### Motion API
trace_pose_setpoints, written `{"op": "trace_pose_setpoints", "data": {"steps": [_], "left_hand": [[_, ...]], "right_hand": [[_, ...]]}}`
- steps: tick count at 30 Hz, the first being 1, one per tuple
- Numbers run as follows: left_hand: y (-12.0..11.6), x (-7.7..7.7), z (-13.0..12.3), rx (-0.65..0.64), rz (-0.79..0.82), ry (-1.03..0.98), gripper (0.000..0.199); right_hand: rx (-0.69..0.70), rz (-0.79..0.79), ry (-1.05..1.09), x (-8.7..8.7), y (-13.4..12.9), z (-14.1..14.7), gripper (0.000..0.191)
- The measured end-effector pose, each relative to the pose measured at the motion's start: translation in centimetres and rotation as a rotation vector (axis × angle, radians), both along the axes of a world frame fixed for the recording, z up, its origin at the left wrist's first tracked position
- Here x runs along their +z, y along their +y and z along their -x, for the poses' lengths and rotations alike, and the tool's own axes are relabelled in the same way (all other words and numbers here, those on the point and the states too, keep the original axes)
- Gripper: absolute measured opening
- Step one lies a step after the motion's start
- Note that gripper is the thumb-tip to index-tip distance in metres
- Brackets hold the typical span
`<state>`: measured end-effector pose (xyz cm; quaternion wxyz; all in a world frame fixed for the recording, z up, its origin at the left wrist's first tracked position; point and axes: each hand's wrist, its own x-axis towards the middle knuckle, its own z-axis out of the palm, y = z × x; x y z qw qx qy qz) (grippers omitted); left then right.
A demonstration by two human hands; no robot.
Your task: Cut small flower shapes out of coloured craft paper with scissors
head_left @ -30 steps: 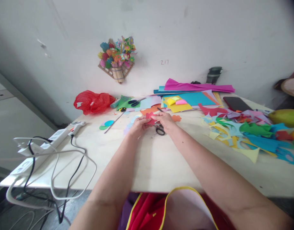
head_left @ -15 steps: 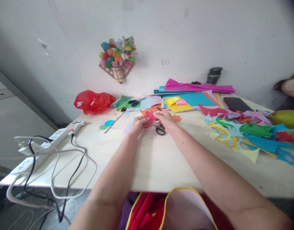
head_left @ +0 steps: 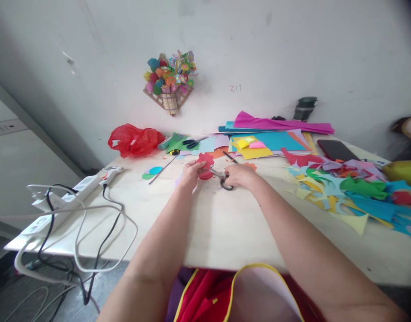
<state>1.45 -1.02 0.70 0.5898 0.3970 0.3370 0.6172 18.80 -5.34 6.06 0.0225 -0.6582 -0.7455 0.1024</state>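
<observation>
A red flower-shaped paper is pinched in my left hand, a little above the table. My right hand has its fingers closed on the handles of dark-handled scissors, whose blades point left toward the paper. More red paper lies just below the flower. Beyond my right hand a dark pen lies near an orange paper flower.
Colored scraps cover the table's right side beside a phone. Paper sheets lie at the back. Left are a red plastic bag, blue paper circle and power strip with cables.
My right hand has let go of the red flower and taken hold of the scissors. My left hand keeps the flower. The view has shifted slightly.
</observation>
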Motion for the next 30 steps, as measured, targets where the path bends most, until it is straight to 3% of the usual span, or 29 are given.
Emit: {"op": "trace_pose_setpoints", "data": {"steps": [7,16,19,25,30], "left_hand": [[0.1,-0.1,0.0,0.004,0.005,-0.050,0.019],[0.5,-0.2,0.2,0.069,0.050,-0.155,0.013],[0.5,0.0,0.1,0.084,0.080,-0.190,0.010],[0.7,-0.1,0.2,0.098,0.091,-0.244,0.009],[0.5,0.0,0.0,0.117,0.108,-0.272,0.007]], "right_hand": [[0.048,-0.076,-0.073,-0.3,-0.1,0.4,0.035],[-0.143,-0.167,0.134,-1.3,1.8,-0.9,0.030],[-0.144,-0.173,0.324,-2.0,2.5,-1.1,0.017],[-0.187,0.069,0.969,-2.2,2.2,-0.7,0.005],[-0.117,0.208,1.235,-1.3,1.2,-0.7,0.022]]}}
